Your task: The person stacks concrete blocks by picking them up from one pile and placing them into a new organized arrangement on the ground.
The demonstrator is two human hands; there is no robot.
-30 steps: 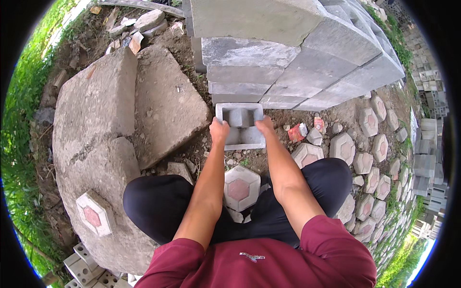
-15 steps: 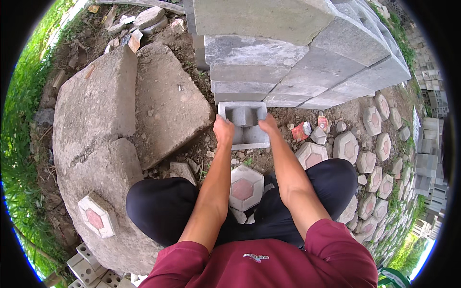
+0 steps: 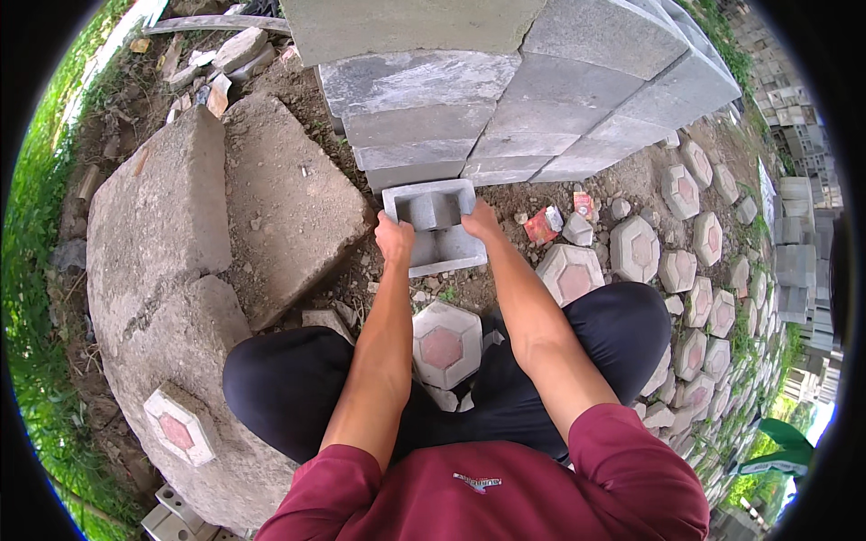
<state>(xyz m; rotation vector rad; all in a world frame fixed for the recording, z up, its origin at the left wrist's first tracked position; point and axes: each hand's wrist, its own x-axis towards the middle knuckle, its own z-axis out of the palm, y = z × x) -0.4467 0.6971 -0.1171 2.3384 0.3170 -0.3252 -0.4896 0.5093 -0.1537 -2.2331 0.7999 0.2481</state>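
Grey hollow block [image 3: 437, 228]: between the two hands, its two cavities facing up, just before the foot of the stack; whether it touches the ground cannot be told
Left hand [image 3: 394, 238]: fingers closed on the block's left wall, their tips hidden
Right hand [image 3: 483, 219]: fingers curled at the block's right wall, the thumb by the rim, the rest out of sight
Block stack [image 3: 424, 122]: several courses of grey concrete, beyond the held block
Broken slab [image 3: 289, 198]: rough concrete, left of the block
Hexagonal paver [image 3: 446, 345]: pink-centred, between the dark-trousered knees [image 3: 289, 388]
Red wrapper [image 3: 541, 225]: on the soil, right of the right hand
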